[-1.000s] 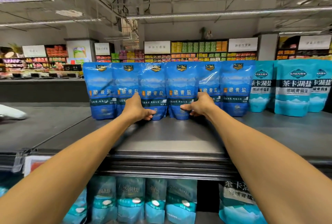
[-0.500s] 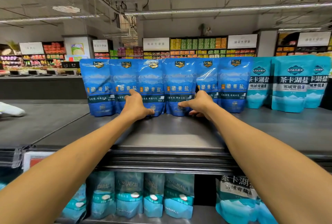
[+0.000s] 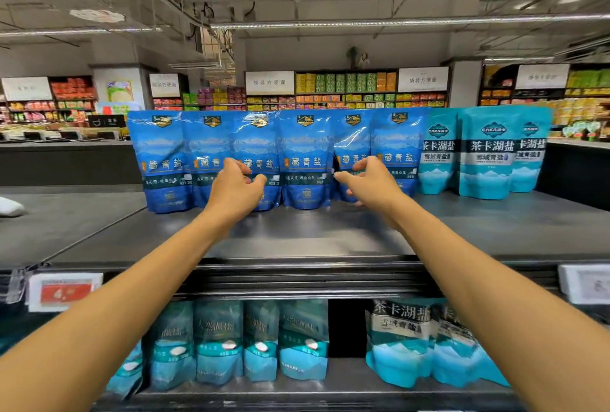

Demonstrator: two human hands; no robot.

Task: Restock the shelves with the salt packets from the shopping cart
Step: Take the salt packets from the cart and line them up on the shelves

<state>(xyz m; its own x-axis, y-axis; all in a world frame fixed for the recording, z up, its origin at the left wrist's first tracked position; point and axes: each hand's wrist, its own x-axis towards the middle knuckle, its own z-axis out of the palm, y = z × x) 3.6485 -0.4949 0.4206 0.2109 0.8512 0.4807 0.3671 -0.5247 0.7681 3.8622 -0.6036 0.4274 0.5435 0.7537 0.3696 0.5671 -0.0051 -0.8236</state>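
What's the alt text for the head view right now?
Both hands, left hand and right hand, reach with loosely curled fingers toward a row of dark blue salt packets standing upright on the top shelf. Teal salt packets stand to the right, with more on the shelf below.

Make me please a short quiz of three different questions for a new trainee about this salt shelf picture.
1. True or false: the dark blue plastic salt packets stand upright on the grey metal top shelf.
2. Which packets stand to the right of them? A) red boxes B) teal plastic salt packets C) glass jars
3. Fill in: the left hand and right hand reach toward the ____ blue row.

Key: 1 true; 2 B; 3 dark
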